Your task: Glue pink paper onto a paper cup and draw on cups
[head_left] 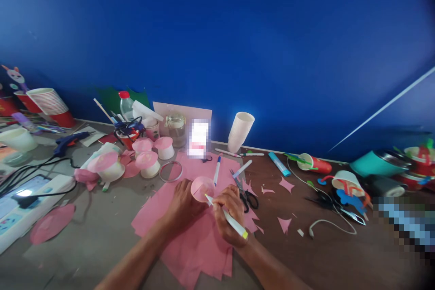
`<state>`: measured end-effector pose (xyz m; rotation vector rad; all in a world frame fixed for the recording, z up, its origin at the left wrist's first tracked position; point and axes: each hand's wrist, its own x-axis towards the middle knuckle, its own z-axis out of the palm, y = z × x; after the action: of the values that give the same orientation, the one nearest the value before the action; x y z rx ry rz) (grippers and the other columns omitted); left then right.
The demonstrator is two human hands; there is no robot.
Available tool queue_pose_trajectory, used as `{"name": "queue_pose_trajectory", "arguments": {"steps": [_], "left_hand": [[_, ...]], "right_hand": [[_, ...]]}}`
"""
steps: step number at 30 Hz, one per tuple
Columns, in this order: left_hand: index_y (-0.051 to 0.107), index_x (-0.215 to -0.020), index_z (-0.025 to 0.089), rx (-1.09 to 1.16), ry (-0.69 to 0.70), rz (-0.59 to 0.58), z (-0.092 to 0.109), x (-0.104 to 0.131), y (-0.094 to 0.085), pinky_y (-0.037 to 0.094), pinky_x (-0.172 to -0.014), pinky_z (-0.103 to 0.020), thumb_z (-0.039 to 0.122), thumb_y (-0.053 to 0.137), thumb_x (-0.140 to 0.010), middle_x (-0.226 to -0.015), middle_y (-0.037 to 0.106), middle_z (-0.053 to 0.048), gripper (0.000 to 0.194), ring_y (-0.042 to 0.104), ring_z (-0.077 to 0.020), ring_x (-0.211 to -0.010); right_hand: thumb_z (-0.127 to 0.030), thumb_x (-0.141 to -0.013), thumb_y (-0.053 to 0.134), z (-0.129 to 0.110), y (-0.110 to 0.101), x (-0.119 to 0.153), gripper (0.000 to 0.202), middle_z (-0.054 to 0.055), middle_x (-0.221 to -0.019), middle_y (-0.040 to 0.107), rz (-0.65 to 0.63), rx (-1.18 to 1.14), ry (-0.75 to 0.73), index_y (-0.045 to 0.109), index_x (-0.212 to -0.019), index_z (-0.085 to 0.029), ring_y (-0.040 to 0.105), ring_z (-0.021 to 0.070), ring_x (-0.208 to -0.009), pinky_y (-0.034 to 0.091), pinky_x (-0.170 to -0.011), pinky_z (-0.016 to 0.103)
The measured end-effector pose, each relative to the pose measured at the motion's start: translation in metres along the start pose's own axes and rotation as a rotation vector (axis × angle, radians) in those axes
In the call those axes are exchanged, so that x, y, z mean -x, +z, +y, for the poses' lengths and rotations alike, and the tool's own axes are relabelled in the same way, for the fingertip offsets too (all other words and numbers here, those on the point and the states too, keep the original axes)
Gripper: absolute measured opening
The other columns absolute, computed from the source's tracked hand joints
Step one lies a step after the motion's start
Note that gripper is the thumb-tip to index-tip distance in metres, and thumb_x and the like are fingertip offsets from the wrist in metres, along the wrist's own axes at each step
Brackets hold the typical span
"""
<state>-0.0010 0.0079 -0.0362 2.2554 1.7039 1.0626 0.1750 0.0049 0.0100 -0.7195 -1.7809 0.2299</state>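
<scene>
Your right hand [229, 213] pinches the barrel of the white marker [234, 225] with the yellow end, its tip at the lower right of the pink paper disc [201, 185], which lies against your left hand [185, 201] above the pink paper sheets [200, 253]. Your left fingers are partly hidden, so I cannot tell whether they pinch the disc or merely prop it. Expect the disc to be light and easily creased, best held lightly by its rim; the marker seems stiff, smooth and best gripped low.
</scene>
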Motion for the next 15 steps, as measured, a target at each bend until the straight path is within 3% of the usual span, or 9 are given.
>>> {"name": "queue_pose_trajectory", "arguments": {"steps": [15], "left_hand": [[0.059,-0.084,0.02,-0.082,0.101,0.036,0.0031,-0.0026,-0.0031,0.047,-0.069,-0.034,0.029,0.063,-0.084,-0.083,0.058,-0.006,0.01,0.055,-0.0219,-0.077]], "right_hand": [[-0.012,-0.092,0.049,0.0001,0.005,0.0011,0.015,-0.002,-0.066,0.06,-0.034,-0.029,-0.047,0.054,-0.089,-0.026,0.057,0.0189,-0.06,0.043,-0.074,0.043]]}}
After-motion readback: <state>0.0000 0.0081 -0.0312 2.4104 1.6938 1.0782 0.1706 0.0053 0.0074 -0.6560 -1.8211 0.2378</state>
